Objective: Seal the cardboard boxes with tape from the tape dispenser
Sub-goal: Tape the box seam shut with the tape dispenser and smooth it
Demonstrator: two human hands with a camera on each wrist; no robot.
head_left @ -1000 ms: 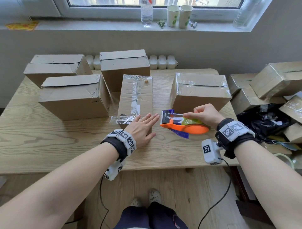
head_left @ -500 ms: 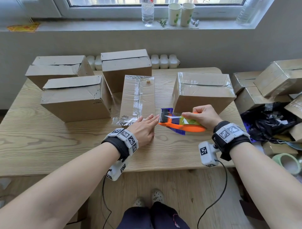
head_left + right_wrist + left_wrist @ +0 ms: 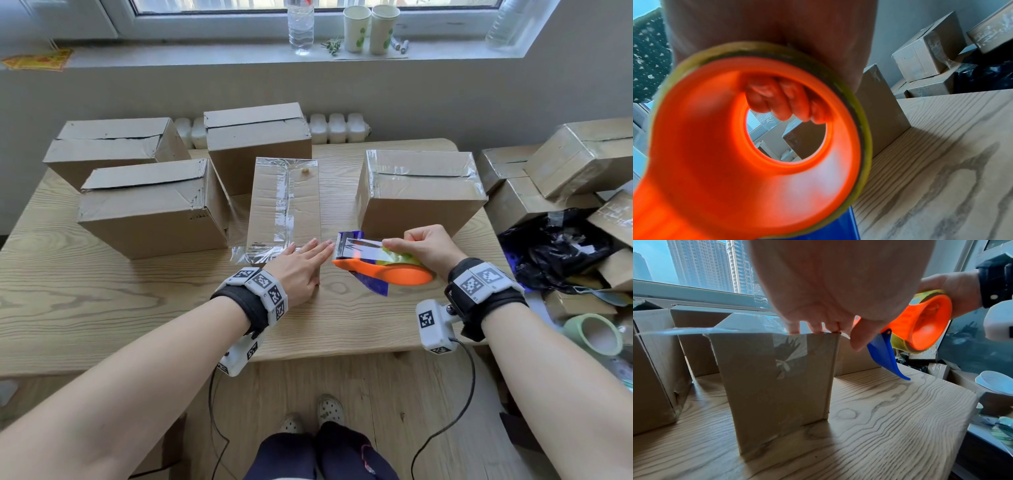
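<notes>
The narrow cardboard box (image 3: 284, 202) stands near the middle of the tabletop (image 3: 102, 301), a short way in from its near edge; a strip of clear tape (image 3: 283, 198) runs along its top face and continues down the near face, where the left wrist view shows it wrinkled. The left hand (image 3: 301, 263) lies flat with straight fingers, pressing the near top edge of this box at its right corner. The right hand (image 3: 428, 246) grips the orange tape dispenser (image 3: 383, 263), fingers curled through its core and thumb on the roll; the toothed blade end sits just beside the left fingertips, above the tabletop and right of the box.

Likely faults from this position:

- Cut hazard; the serrated blade is very close to the left fingertips, so a sharp twist to sever the tape could catch them.
- Poor adhesion; the creases on the near face may trap air and lift unless smoothed down.
- Loose film; a flap of tape overhangs the near left corner of the box and may stick to the tabletop or to the neighbouring box (image 3: 150, 209).
- Box shift; the tall narrow box may tip if the dispenser is pulled without firm downward pressure.
</notes>
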